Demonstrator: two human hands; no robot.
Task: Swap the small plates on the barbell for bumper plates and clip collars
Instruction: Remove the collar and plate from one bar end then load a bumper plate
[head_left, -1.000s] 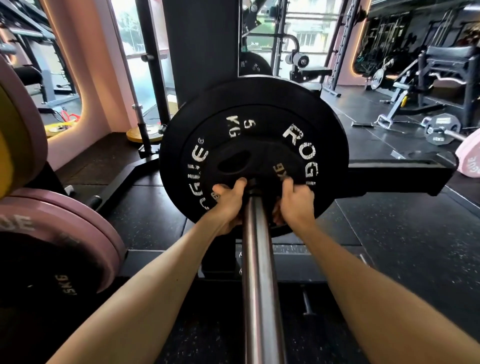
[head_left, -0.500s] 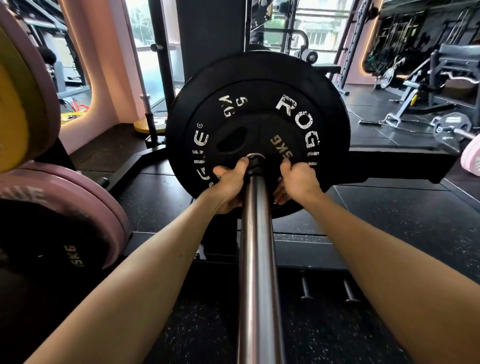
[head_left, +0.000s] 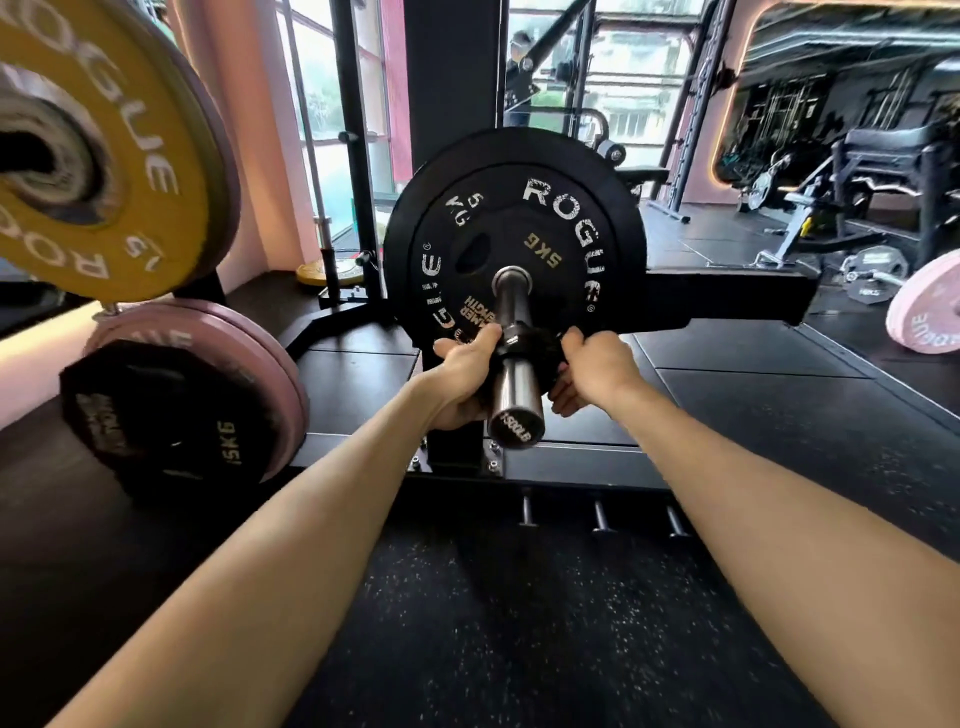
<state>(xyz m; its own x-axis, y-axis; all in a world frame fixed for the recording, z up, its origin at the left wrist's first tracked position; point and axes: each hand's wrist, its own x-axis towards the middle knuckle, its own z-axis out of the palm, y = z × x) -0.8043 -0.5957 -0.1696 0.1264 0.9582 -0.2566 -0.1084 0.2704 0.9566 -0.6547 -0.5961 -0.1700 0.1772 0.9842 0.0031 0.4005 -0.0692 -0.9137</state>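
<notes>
Head view looked along the barbell sleeve (head_left: 514, 379), whose end cap read 1500LB. Both hands held a small black collar or plate (head_left: 524, 348) ringed on the sleeve near its end; which it was I could not tell. The left hand (head_left: 462, 379) had its fingers curled under it and its thumb on top; the right hand (head_left: 592, 374) gripped the opposite side. Farther up the sleeve sat a 5KG plate (head_left: 519, 244) against a larger black Rogue plate (head_left: 511, 239). At left, a yellow plate (head_left: 119, 156) hung above pink plates (head_left: 249, 358) and a black 15KG plate (head_left: 171, 415).
</notes>
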